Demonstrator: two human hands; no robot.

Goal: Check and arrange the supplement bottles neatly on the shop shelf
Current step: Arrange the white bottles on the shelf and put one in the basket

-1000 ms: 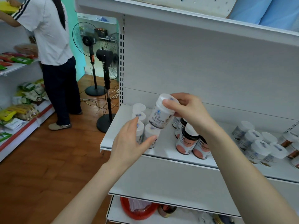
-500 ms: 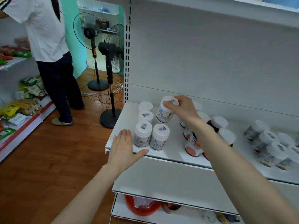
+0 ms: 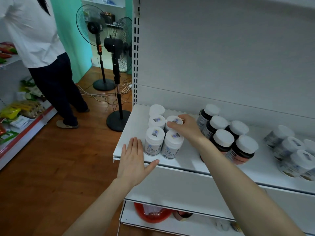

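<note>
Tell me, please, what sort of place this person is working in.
Most likely a small shop. White slotted retail shelving carries grouped white supplement bottles and dark bottles with white caps. Across the aisle another shelf holds packaged goods, and a second person stands there.

Perhaps 5 bottles (image 3: 154, 142) leftmost on shelf (image 3: 130, 126)
</note>
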